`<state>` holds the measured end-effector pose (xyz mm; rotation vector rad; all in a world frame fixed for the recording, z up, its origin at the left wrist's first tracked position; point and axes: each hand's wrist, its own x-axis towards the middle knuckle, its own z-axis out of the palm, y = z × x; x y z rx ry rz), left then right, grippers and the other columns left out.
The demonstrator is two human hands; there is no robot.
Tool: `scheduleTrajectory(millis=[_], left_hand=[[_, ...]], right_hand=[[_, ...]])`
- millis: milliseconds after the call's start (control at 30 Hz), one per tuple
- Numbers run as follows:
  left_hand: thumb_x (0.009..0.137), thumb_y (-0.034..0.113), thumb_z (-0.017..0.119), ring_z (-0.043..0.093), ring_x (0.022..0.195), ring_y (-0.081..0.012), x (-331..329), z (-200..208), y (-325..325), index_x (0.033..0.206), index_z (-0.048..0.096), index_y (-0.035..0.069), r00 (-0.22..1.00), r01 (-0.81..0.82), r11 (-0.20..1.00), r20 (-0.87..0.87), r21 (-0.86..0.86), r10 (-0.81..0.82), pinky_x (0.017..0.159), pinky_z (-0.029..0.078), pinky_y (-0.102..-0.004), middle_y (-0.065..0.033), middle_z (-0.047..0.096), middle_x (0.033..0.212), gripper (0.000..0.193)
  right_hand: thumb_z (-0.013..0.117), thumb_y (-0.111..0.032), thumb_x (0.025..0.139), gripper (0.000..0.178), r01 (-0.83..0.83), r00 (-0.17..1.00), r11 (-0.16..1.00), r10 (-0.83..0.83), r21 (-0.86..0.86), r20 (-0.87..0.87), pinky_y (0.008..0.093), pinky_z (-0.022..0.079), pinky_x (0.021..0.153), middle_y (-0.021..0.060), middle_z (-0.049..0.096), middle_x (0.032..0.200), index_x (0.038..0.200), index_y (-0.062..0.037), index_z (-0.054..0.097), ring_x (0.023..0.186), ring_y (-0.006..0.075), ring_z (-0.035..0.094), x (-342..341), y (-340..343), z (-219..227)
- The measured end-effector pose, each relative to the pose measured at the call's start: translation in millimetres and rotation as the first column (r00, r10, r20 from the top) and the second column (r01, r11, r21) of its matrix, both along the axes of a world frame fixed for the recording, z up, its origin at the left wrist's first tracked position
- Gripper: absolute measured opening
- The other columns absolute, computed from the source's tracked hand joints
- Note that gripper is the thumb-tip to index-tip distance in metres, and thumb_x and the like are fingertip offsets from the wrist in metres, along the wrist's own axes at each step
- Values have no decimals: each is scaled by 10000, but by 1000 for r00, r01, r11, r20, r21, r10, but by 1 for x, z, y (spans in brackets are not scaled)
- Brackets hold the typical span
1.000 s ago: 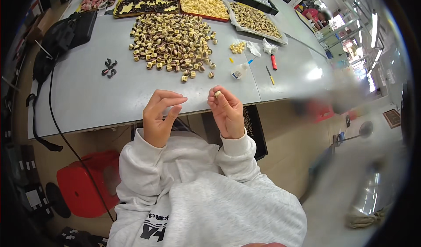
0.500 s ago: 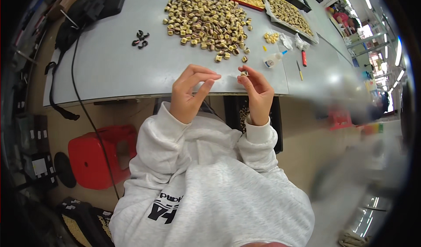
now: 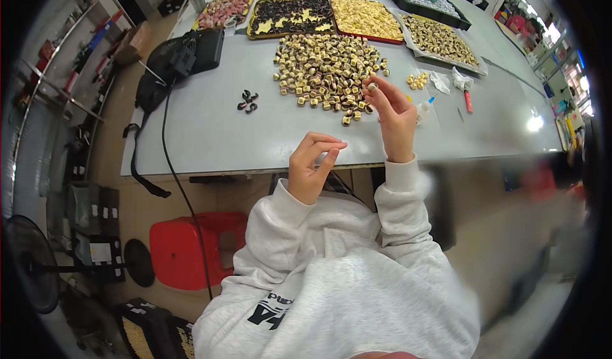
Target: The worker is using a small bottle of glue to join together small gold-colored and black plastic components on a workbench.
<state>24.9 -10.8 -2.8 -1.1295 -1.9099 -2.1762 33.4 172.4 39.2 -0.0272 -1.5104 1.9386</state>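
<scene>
The right hand [image 3: 396, 120] is raised at the right near edge of a large pile of small cream-and-brown blocks [image 3: 328, 69], its thumb and fingertips clamped on one small pale block [image 3: 371, 87]. That block shows in front of the pile's right side; whether it touches the pile is hard to tell. The left hand [image 3: 312, 165] hangs on the near side of the pile, over the front edge of the grey counter [image 3: 191, 129], with the thumb slightly apart from the curved fingers.

Left of the pile lies a little group of black curved pieces [image 3: 247, 102], and farther left a black bag [image 3: 191, 53] with a strap. Just beyond the pile are a tray of black pieces [image 3: 280, 36] and, beside it, a red-edged tray of pale yellow pieces [image 3: 371, 38]. Pink pieces [image 3: 222, 10] sit beyond the pile to the left. To its right come a paper-lined tray [image 3: 407, 34] of more blocks, a few yellow pieces [image 3: 417, 80], crumpled tissue [image 3: 462, 78], a red-handled item [image 3: 468, 101] and a blue-tipped bottle [image 3: 424, 109], partly hidden by the right hand. A red stool [image 3: 182, 251] stands below the counter, left of the pile.
</scene>
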Motion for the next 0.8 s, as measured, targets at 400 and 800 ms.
scheduleTrajectory(millis=[400,800], left_hand=[[789,36,675,594,739,-187,-35,5,-16,834,673,38,878,-475,869,-135,-140,458,691,477,-287,-78,625,783,45],[744,121,752,542,963,-263,-98,13,-57,878,667,67,524,-848,465,-526,-252,670,849,427,-378,-66,628,928,168]], right_hand=[[528,-58,936,192,473,874,804,-480,361,-79,202,472,609,76,652,901,1093,24,600,661,106,594,10,21,-19],[480,4,886,163,777,588,552,-808,-304,36,236,418,743,93,573,1060,1043,6,524,864,122,502,20,42,-37]])
